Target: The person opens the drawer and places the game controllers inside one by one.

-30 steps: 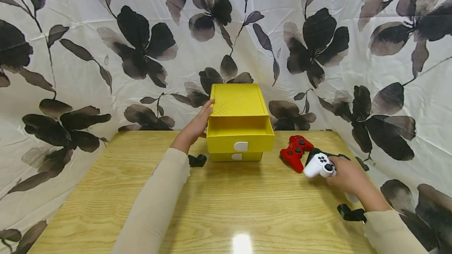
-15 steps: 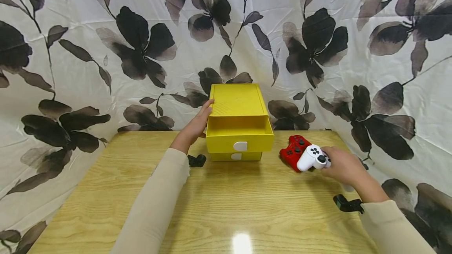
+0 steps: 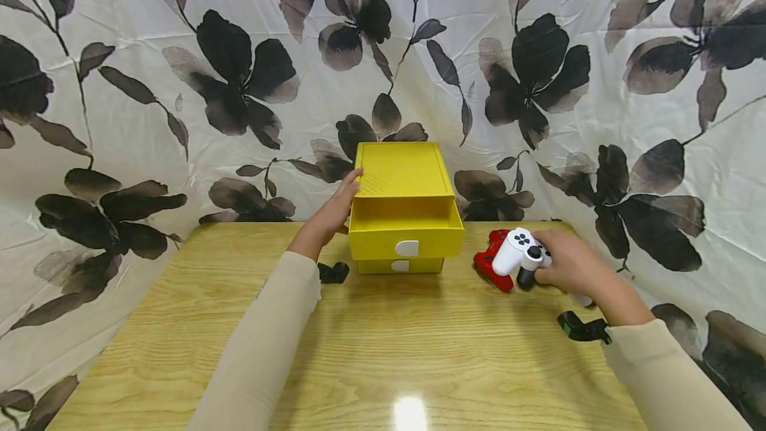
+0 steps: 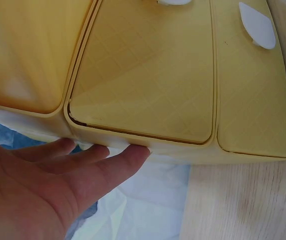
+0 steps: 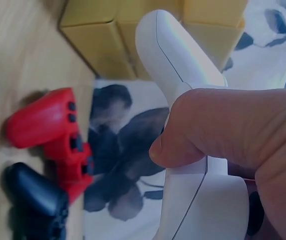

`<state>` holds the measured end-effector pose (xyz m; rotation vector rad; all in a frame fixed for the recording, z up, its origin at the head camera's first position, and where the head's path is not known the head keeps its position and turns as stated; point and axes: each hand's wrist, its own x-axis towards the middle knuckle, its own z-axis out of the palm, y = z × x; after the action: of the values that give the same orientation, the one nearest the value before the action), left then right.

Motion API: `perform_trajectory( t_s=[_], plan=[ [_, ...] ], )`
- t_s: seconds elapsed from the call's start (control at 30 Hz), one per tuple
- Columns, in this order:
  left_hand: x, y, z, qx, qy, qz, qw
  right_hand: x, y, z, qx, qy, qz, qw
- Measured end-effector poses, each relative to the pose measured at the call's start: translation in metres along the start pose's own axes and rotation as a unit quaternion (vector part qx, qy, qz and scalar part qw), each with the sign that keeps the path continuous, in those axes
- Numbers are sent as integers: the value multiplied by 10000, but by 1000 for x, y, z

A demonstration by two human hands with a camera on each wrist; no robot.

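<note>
A yellow drawer unit [image 3: 402,168] stands at the back middle of the table, its upper drawer [image 3: 377,245] pulled out and white tabs on the drawer fronts. My left hand [image 3: 329,218] rests against the unit's left side. In the left wrist view its extended fingers [image 4: 107,167] touch that side. My right hand [image 3: 571,268] grips a white game controller [image 3: 513,251], holding it above the table. The right wrist view shows the thumb across the white controller [image 5: 183,65]. Behind and below it lie a red game controller [image 3: 486,265] and a black game controller [image 5: 35,195], both partly hidden in the head view.
The wooden table [image 3: 383,344] meets a floral cloth backdrop [image 3: 269,5] at the back. A black wrist-camera mount [image 3: 334,273] sits by the left wrist, another mount [image 3: 583,328] by the right.
My right hand has carried the white controller leftward and up, from over the black controller to in front of the red one. My left hand stays against the drawer unit.
</note>
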<state>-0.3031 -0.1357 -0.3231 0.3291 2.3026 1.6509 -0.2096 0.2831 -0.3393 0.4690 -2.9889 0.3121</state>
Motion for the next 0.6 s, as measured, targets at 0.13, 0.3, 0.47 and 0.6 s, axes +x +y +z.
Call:
perform_trajectory(
  t_s=[0.13,0.3,0.47,0.6],
  plan=[
    [7,-8,-1,-12,63,17,10000,6,-7,-10,-129,52,-107,9998],
    [19,-23,-4,112,216,106,9996,12,-14,-20,-255,61,-184,9995],
    [22,-27,-4,135,262,176,9994,18,-21,-28,-311,31,-192,9993],
    [17,-22,-3,91,205,133,9997,22,-27,-35,-365,48,-221,9991]
  ],
)
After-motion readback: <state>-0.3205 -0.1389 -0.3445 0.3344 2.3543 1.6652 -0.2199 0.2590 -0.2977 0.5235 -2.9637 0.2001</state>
